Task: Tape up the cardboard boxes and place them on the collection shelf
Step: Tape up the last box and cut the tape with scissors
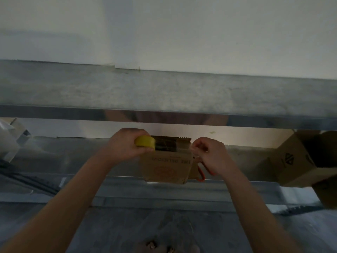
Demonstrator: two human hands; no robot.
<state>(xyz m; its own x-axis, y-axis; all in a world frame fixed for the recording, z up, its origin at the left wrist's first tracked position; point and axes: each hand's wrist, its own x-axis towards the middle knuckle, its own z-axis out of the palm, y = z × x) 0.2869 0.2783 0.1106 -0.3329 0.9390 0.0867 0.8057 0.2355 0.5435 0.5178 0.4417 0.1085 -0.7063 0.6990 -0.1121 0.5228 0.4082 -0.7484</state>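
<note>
A small brown cardboard box [165, 168] with printed lettering lies on the metal shelf [73, 161], its front end over the shelf's edge. My left hand [125, 145] grips a yellow roll of tape [145, 141] at the box's far left corner. My right hand [209, 154] is at the box's far right corner, its fingers pinching what looks like the tape's end, with orange-handled scissors [201, 173] hanging under it. The far top of the box looks dark.
A higher metal shelf [164, 92] runs across just above the box. Larger cardboard boxes [299, 161] stand on the same shelf at the right. A white object [7, 141] sits at the far left. The floor lies below.
</note>
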